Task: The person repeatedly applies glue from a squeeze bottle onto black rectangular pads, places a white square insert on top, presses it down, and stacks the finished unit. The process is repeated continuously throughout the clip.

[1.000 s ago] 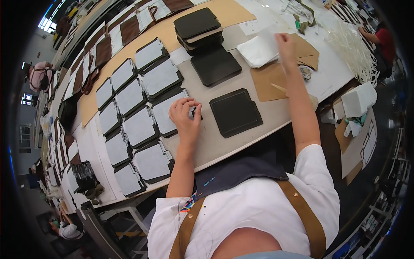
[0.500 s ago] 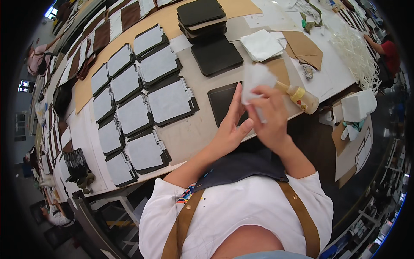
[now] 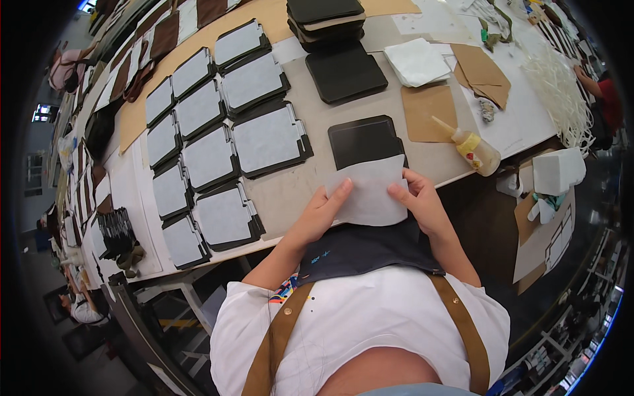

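Workbenches fill a busy room seen from above in the head view, with a co-worker in a red top at the right rim and another in pink at the left. Across the middle runs a pale table, its near edge slanting up toward the right.

Close to that edge, the left hand and the right hand hold a thin white sheet between them. Each hand is partly closed, pinching one side of the sheet, with the thumb on top and the fingers mostly hidden beneath or behind it. The sheet hangs slightly bent over the table's near edge, and its far edge overlaps the lower part of a black panel lying flat; whether the two touch, I cannot tell.

Left of the hands, rows of black panels topped with white sheets cover the table. Beyond the single panel lie more flat black pieces, and behind those stands a dark stack with a tan layer in it. To the right are a pile of white sheets, a brown paper piece and a squeeze bottle on its side, its nozzle over the paper. Farther right, pale strips lie in a loose heap.
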The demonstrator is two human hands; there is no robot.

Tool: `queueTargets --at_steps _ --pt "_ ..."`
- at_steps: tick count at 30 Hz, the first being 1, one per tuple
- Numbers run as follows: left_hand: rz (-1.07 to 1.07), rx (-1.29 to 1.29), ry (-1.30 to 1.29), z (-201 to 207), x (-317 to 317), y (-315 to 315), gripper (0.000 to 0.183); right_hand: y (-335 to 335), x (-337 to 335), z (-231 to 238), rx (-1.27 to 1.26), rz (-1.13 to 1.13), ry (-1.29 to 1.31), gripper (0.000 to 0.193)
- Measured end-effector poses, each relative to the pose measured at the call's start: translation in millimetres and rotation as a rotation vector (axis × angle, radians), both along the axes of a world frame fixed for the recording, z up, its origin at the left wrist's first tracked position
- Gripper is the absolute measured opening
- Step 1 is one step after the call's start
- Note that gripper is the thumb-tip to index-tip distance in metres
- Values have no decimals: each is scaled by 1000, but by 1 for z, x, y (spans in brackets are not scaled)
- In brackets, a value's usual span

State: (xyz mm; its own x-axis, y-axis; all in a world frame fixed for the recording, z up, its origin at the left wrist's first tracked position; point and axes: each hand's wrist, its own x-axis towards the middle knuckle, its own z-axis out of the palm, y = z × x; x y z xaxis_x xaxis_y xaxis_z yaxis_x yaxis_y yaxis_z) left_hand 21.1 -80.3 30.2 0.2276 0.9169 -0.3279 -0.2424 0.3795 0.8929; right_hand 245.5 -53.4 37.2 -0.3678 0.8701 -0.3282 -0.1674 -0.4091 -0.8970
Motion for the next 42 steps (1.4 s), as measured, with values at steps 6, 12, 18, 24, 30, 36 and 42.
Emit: queueTargets --at_steps 6,12,18,24,30,36,42 --pt "-87 128 527 -22 -4 13 44 -1 -3 -24 352 -190 -396 13" --pt "187 259 306 -49 -2 26 60 29 -6 -35 328 -174 -477 13" --pt "209 432 801 -44 -3 38 57 53 -15 -39 506 -268 -562 18" --pt "207 486 937 -46 -1 35 43 64 -12 -44 588 -219 -757 21" --pt "214 511 958 -51 0 34 44 65 -9 -48 619 -198 -798 21" --pt "208 523 989 -52 1 33 44 64 -10 -38 503 -165 -797 21" --pt "193 509 1000 -49 2 34 43 63 -9 -45 572 -183 -849 18"
